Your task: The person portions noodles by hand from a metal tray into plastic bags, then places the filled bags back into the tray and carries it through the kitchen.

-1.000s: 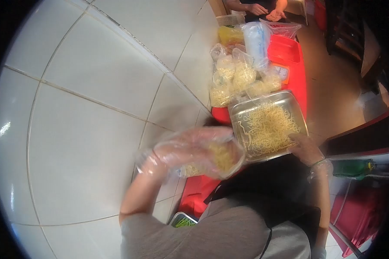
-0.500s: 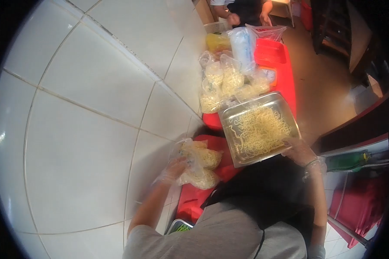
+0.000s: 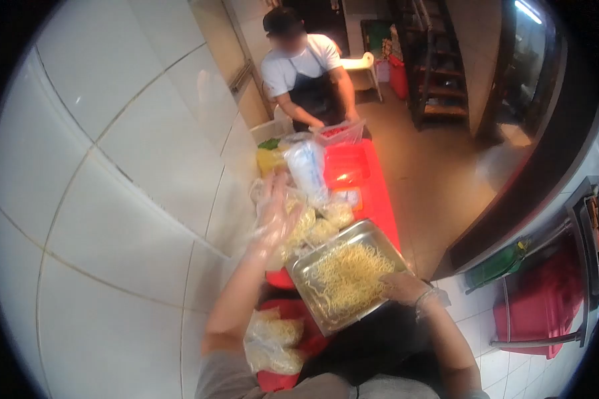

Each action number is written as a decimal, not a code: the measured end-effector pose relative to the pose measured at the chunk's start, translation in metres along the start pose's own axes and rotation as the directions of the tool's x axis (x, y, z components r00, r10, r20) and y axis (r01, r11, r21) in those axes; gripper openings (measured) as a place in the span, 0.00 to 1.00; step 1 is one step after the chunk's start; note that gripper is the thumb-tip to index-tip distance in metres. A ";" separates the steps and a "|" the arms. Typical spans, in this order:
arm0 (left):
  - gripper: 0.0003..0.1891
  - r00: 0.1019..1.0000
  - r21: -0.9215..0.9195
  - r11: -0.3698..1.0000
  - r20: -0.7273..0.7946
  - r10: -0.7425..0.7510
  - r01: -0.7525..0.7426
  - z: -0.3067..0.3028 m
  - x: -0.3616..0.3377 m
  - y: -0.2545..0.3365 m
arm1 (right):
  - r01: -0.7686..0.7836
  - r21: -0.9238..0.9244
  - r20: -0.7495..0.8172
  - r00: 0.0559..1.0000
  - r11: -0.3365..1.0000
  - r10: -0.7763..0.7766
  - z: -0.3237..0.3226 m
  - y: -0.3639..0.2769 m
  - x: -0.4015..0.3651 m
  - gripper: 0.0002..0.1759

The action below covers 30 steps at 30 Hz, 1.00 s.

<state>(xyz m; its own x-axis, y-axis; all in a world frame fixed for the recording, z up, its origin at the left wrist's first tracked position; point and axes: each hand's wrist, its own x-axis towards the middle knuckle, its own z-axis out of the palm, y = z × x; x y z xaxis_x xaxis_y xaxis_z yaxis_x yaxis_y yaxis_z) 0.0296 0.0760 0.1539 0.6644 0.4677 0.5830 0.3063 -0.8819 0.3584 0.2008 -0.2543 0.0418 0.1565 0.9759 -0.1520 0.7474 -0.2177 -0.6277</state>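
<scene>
Loose yellow noodles (image 3: 346,269) lie in a shallow rectangular metal tray (image 3: 311,304). My right hand (image 3: 407,290), in a clear plastic glove, reaches over the tray's right rim. Its fingers curl down into the edge of the noodles, and the fingertips are partly hidden. My left hand (image 3: 276,211), also gloved, is raised with its fingers stretched out and holds nothing that I can see. It is above or beside clear bags of noodles (image 3: 321,231); contact cannot be made out. More bagged noodles (image 3: 275,342) rest on a red surface near my body.
A person (image 3: 306,73) stands at the far end, hands near a clear container with red contents (image 3: 339,132). Around the red table (image 3: 379,199) are a white plastic bundle (image 3: 306,169), a red tray (image 3: 346,166) and a small scale (image 3: 347,197). A tiled wall (image 3: 126,199) borders the left.
My left hand has let go of the bagged noodles near my body and moved forward to the farther bags. The view has tilted up, revealing more of the other person. My right hand stays at the tray.
</scene>
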 end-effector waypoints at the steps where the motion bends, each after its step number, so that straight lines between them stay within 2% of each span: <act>1: 0.36 0.998 0.030 0.998 -0.046 -0.044 0.046 0.008 0.031 -0.006 | -0.008 0.006 -0.005 1.000 1.000 0.008 -0.002 0.001 0.000 0.28; 4: 0.31 0.976 0.164 0.970 -0.153 -0.153 0.177 0.038 0.103 -0.045 | -0.015 0.026 -0.037 0.999 1.000 0.015 -0.005 0.006 -0.004 0.28; 5: 0.28 0.966 -0.088 0.962 0.045 -0.255 0.258 0.045 0.117 -0.068 | -0.057 0.034 -0.014 0.998 0.998 0.058 -0.011 0.003 -0.005 0.28; 6: 0.24 0.920 -0.310 0.877 0.261 -0.293 0.367 0.050 0.129 -0.094 | -0.097 0.042 0.011 0.995 0.994 0.097 -0.018 -0.003 -0.006 0.28; 7: 0.21 0.841 -0.475 0.728 0.472 -0.263 0.494 0.048 0.138 -0.102 | -0.135 0.052 0.037 0.990 0.989 0.133 -0.021 -0.007 -0.006 0.28; 8: 0.19 0.858 -0.335 0.835 0.436 -0.273 0.436 0.051 0.144 -0.106 | -0.064 0.017 -0.020 0.998 0.998 0.065 -0.017 -0.001 -0.007 0.27; 10: 0.17 0.888 -0.007 0.953 0.364 -0.281 0.304 0.045 0.147 -0.104 | -0.147 0.010 0.060 0.987 0.989 0.146 -0.021 -0.003 -0.001 0.27; 11: 0.16 0.905 -0.027 0.955 0.328 -0.271 0.296 0.042 0.150 -0.104 | -0.188 0.004 0.104 0.977 0.982 0.187 -0.023 -0.005 0.002 0.27; 13: 0.15 0.930 -0.066 0.956 0.263 -0.258 0.284 0.032 0.158 -0.096 | -0.138 -0.001 0.061 0.989 0.990 0.138 -0.024 -0.006 0.005 0.27; 14: 0.15 0.966 0.110 0.978 0.171 -0.193 0.175 0.026 0.164 -0.086 | -0.115 -0.003 0.040 0.993 0.993 0.115 -0.023 -0.007 0.005 0.27; 16: 0.15 0.925 -0.148 0.920 0.183 -0.334 0.362 0.007 0.181 -0.067 | -0.103 0.028 0.039 0.994 0.994 0.102 -0.023 -0.007 0.006 0.28; 18: 0.16 0.997 -0.254 0.965 -0.023 -0.069 0.061 0.007 0.205 -0.080 | -0.106 0.026 0.033 0.994 0.994 0.106 -0.024 -0.006 0.008 0.30; 20: 0.14 0.959 -0.259 0.963 -0.284 0.004 -0.081 -0.010 0.211 -0.043 | -0.124 -0.009 0.031 0.992 0.992 0.124 -0.025 -0.003 0.012 0.32; 21: 0.14 0.911 -0.246 0.957 -0.410 0.040 -0.152 -0.024 0.215 -0.017 | -0.070 -0.012 -0.054 0.996 0.997 0.070 -0.031 -0.008 0.014 0.36; 23: 0.14 0.943 -0.214 0.971 -0.333 0.026 -0.103 -0.053 0.205 0.035 | 0.034 -0.032 -0.224 0.974 0.999 -0.040 -0.053 -0.033 0.022 0.42; 25: 0.16 0.967 -0.194 0.979 -0.253 0.012 -0.063 -0.061 0.188 0.060 | 0.117 -0.163 -0.506 0.842 0.980 -0.185 -0.076 -0.072 0.034 0.54; 27: 0.18 0.986 -0.189 0.982 -0.168 -0.003 -0.030 -0.058 0.174 0.071 | 0.149 -0.233 -0.620 0.739 0.961 -0.265 -0.097 -0.105 0.046 0.63; 28: 0.21 0.987 -0.175 0.981 -0.118 -0.107 0.086 -0.055 0.170 0.078 | 0.180 -0.255 -0.646 0.699 0.950 -0.306 -0.098 -0.114 0.050 0.64; 30: 0.22 0.993 -0.138 0.985 -0.040 -0.114 0.107 -0.048 0.166 0.075 | 0.236 -0.305 -0.691 0.612 0.923 -0.385 -0.097 -0.124 0.052 0.66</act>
<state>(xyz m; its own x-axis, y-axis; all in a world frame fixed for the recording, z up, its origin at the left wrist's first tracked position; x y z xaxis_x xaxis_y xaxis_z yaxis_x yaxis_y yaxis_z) 0.1306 0.0906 0.3124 0.5971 0.5671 0.5673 0.2788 -0.8098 0.5162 0.1790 -0.1753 0.1861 0.2541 0.6918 0.6759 0.9234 0.0342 -0.3823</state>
